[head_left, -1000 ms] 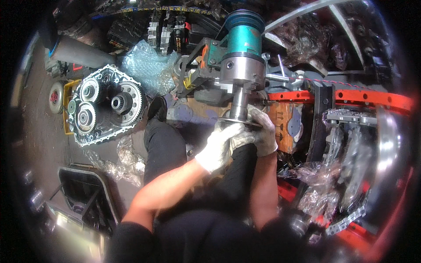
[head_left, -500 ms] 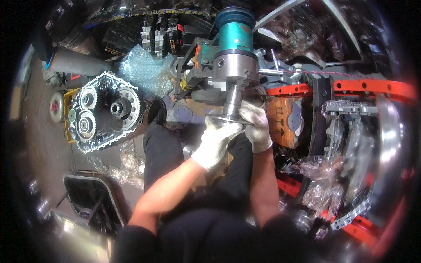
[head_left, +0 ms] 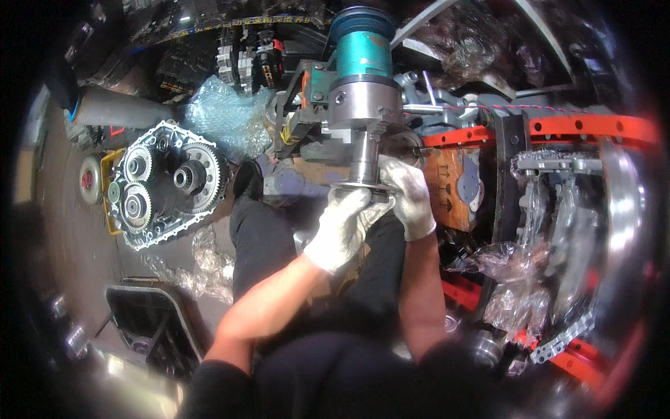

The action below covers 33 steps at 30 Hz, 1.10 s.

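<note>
A flanged metal shaft (head_left: 364, 159) is clamped in the jaws of a steel chuck (head_left: 364, 103), behind which is a green cylindrical housing (head_left: 363, 56) with a dark pulley. My left hand (head_left: 340, 227), in a white glove, grips the near side of the round flange (head_left: 354, 186) at the shaft's end, fingers curled beneath it. On the other side my gloved right hand (head_left: 410, 197) is closed around the flange's right edge, close by the shaft. The undersides of the fingers and part of the flange are hidden.
To the left lies an open gearbox housing (head_left: 167, 185) with several gears. Bubble wrap (head_left: 230, 115) is behind it. A red perforated rail (head_left: 583, 127) runs at the right, near plastic-wrapped metal parts (head_left: 520, 293). An orange-brown carton (head_left: 450, 188) stands beside my right hand.
The view has shifted a little, so the chuck and shaft sit slightly further left. My right hand has slid slightly along the flange's edge; my left hand keeps its hold.
</note>
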Available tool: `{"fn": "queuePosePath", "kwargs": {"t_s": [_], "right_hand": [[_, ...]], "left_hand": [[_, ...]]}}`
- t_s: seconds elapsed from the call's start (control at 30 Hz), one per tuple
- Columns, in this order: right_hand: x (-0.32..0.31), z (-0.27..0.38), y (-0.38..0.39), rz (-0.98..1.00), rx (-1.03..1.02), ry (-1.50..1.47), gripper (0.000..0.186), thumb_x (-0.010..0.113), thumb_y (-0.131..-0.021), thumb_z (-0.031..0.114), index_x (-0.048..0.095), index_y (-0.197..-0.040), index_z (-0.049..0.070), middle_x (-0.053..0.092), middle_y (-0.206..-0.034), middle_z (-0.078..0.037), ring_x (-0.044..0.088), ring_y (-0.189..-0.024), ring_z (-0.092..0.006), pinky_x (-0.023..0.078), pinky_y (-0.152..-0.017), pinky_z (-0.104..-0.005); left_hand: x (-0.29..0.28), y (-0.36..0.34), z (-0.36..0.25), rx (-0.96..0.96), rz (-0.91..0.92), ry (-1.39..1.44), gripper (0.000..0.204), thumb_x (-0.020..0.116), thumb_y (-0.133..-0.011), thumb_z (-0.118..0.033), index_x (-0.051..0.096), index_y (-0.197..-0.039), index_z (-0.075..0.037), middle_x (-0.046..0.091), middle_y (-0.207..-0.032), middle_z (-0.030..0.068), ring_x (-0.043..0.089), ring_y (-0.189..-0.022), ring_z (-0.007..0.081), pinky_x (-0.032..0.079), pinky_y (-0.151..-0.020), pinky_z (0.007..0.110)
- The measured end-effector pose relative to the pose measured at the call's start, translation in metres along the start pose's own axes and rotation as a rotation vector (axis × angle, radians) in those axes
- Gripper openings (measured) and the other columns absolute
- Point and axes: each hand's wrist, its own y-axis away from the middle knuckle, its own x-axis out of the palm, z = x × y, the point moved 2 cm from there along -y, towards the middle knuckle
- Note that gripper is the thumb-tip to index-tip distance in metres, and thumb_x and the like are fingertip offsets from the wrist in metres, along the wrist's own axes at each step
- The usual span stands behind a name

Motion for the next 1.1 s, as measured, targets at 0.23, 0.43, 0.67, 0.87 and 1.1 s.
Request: {"fn": "queuePosePath", "kwargs": {"t_s": [0.23,0.43,0.67,0.87,1.1], "right_hand": [[-0.027,0.038,-0.01,-0.203,-0.163,0.5,0.026,0.063,-0.1,0.007,0.077,-0.119,-0.004,0.078,-0.114,-0.02,0.077,-0.103,-0.0275,0.063,-0.092,-0.0376],[-0.087,0.052,-0.083,-0.282,0.053,0.261,0.039,0.064,-0.104,0.026,0.072,-0.134,0.002,0.074,-0.13,-0.014,0.073,-0.114,-0.0246,0.057,-0.101,-0.0387],[-0.109,0.046,-0.148,-0.056,0.422,-0.109,0.053,0.072,-0.097,0.01,0.058,-0.145,-0.007,0.076,-0.117,-0.015,0.075,-0.103,-0.022,0.06,-0.093,-0.0301],[-0.103,0.072,-0.123,-0.088,0.182,0.167,0.047,0.075,-0.091,0.002,0.065,-0.137,-0.004,0.075,-0.124,-0.015,0.072,-0.113,-0.0214,0.055,-0.104,-0.0339],[-0.088,0.087,-0.06,-0.038,-0.067,0.542,0.031,0.062,-0.078,-0.001,0.084,-0.094,0.012,0.055,-0.16,-0.017,0.053,-0.148,-0.033,0.04,-0.123,-0.0456]], "left_hand": [[0.0,-0.003,0.004,-0.014,0.013,0.087,0.054,0.073,-0.101,-0.019,0.051,-0.143,0.008,0.065,-0.134,0.0323,0.065,-0.13,0.0414,0.05,-0.12,0.052],[0.002,-0.003,0.001,-0.008,0.052,0.067,0.05,0.073,-0.101,-0.018,0.055,-0.139,0.009,0.066,-0.135,0.0315,0.065,-0.13,0.0413,0.048,-0.122,0.051],[0.0,-0.004,0.0,-0.014,0.05,0.069,0.05,0.071,-0.101,-0.016,0.052,-0.139,0.011,0.067,-0.133,0.0306,0.066,-0.129,0.0405,0.049,-0.121,0.05],[0.001,-0.003,0.0,-0.017,0.061,0.065,0.051,0.069,-0.1,-0.011,0.049,-0.142,0.01,0.068,-0.13,0.0284,0.067,-0.128,0.0405,0.05,-0.12,0.051],[0.004,-0.003,-0.003,0.004,0.08,0.058,0.051,0.069,-0.099,-0.009,0.049,-0.142,0.007,0.067,-0.128,0.0279,0.066,-0.128,0.0404,0.051,-0.119,0.052]]}}
